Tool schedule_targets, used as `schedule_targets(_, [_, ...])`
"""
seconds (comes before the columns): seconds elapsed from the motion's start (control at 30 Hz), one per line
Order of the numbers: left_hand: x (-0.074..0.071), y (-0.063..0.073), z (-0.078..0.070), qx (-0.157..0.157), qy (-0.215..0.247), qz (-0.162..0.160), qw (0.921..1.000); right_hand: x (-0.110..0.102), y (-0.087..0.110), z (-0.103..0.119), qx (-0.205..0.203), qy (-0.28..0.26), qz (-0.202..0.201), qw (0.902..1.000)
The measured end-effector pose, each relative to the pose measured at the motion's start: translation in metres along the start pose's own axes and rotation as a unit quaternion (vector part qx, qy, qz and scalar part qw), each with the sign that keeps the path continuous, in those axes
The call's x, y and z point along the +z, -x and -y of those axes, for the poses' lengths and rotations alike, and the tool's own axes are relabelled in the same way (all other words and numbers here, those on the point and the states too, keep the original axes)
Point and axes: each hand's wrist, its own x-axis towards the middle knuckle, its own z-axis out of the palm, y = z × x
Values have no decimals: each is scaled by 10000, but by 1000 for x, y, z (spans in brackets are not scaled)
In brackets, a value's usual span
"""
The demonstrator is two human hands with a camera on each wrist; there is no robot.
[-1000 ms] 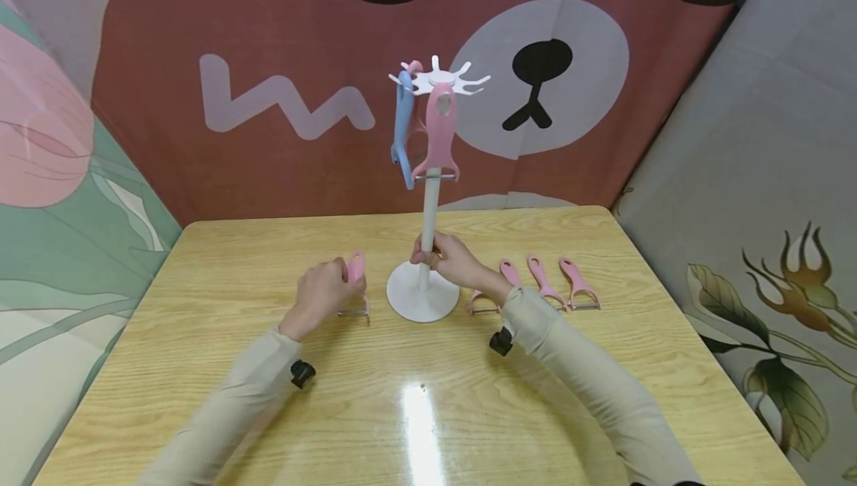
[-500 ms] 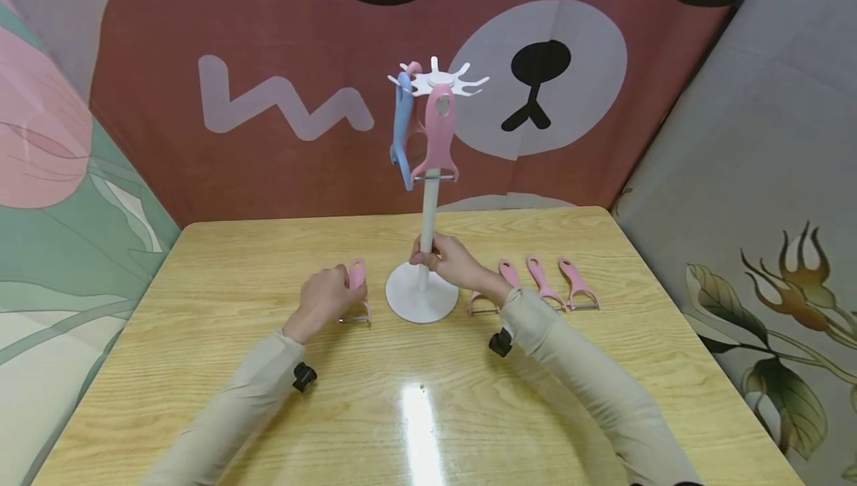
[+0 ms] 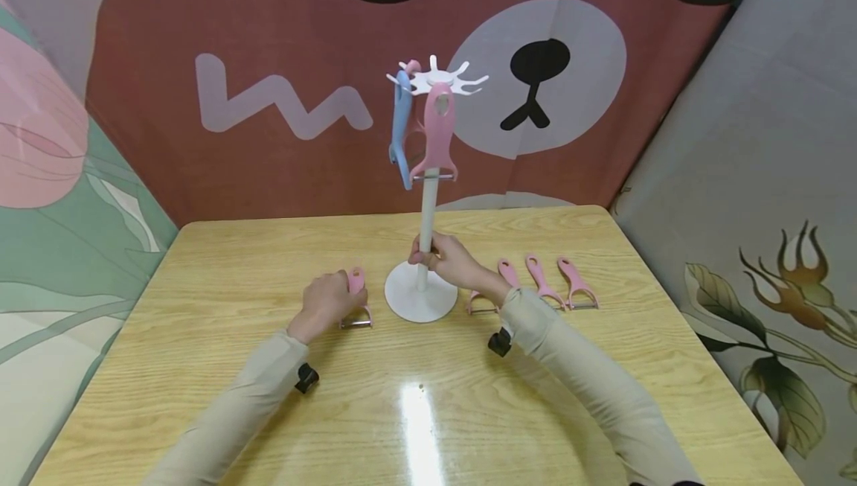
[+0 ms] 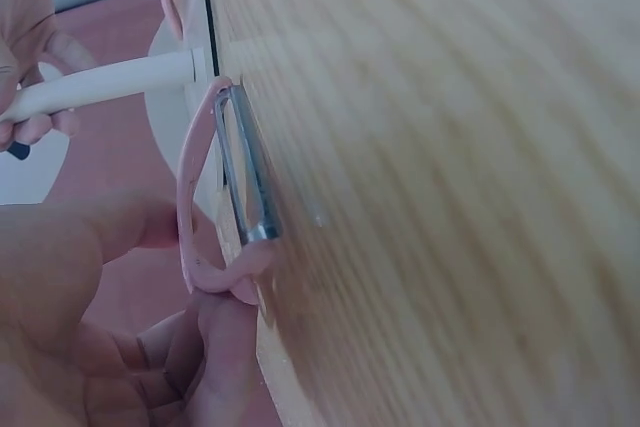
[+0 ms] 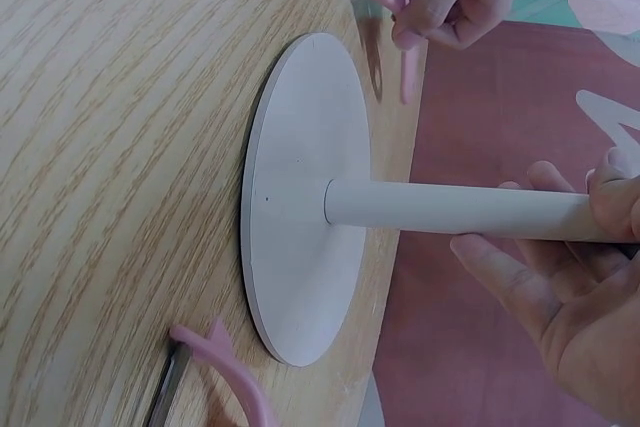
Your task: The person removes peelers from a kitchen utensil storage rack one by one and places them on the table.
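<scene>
My left hand [image 3: 324, 300] pinches a pink Y-shaped peeler [image 3: 357, 279] between thumb and fingers, left of a white stand. In the left wrist view, the metal blade [image 4: 250, 162] is at the wooden tabletop; full contact along the peeler cannot be told. My right hand [image 3: 458, 261] grips the lower part of the stand's white pole [image 3: 429, 210], above its round base [image 3: 420, 309]. From the stand's hooked top [image 3: 442, 80] hang a pink peeler [image 3: 440, 125] in front and a blue peeler [image 3: 400, 125] at the left. Another pink one is partly hidden behind them.
Right of the base, several pink peelers [image 3: 573, 281] lie in a row on the wooden table [image 3: 428, 411], some partly covered by my right forearm. A printed red cloth [image 3: 288, 166] hangs behind the table, with patterned cloths at both sides.
My left hand has shifted slightly toward me and to the right, and the peeler's handle end has come down with it. The right hand and the stand have stayed put.
</scene>
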Motion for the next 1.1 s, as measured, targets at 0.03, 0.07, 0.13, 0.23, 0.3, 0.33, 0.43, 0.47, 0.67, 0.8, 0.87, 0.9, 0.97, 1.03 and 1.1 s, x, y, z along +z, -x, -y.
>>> schedule_targets(0.03, [1, 0, 0, -6, -8, 25, 10000, 0, 0, 0, 9, 3, 4, 10000])
schedule_targets(0.07, [2, -1, 1, -15, -20, 57, 10000, 0, 0, 0, 20, 2, 9, 10000])
schedule_targets(0.13, [4, -2, 1, -19, -26, 115, 9999, 0, 0, 1, 26, -2, 24, 10000])
schedule_targets(0.23, [6, -2, 2, 20, -34, 158, 9999, 1, 0, 2, 25, -13, 34, 10000])
schedule_targets(0.3, [7, -2, 1, 44, -31, 156, 9999, 1, 0, 2, 19, -38, 31, 10000])
schedule_targets(0.33, [7, -2, 1, 56, -47, 154, 9999, 1, 0, 3, 12, -45, 29, 10000])
schedule_targets(0.43, [8, -3, 1, 59, -59, 160, 9998, 1, 0, 3, -11, -56, 20, 10000])
schedule_targets(0.47, [8, -3, 0, 44, -67, 165, 9998, 1, 0, 3, 4, -62, 22, 10000])
schedule_targets(0.67, [7, -3, -1, -2, -66, 243, 9997, 0, 0, 3, 22, -89, 35, 10000])
schedule_targets(0.8, [6, -1, -1, -44, -82, 293, 9995, 0, 1, 3, 21, -81, 39, 10000])
schedule_targets(0.87, [5, -1, -1, -57, -82, 312, 9995, 0, 1, 3, 29, -72, 38, 10000])
schedule_targets(0.9, [5, 0, -1, -63, -87, 315, 9994, 0, 1, 3, 41, -80, 35, 10000])
schedule_targets(0.97, [5, 0, -1, -61, -106, 322, 9994, 0, 1, 3, 45, -87, 38, 9999])
schedule_targets(1.03, [5, 0, -1, -57, -114, 327, 9994, 0, 1, 4, 65, -86, 36, 9999])
schedule_targets(1.1, [5, 0, 0, -65, -110, 327, 9994, 1, 1, 3, 82, -81, 39, 9999])
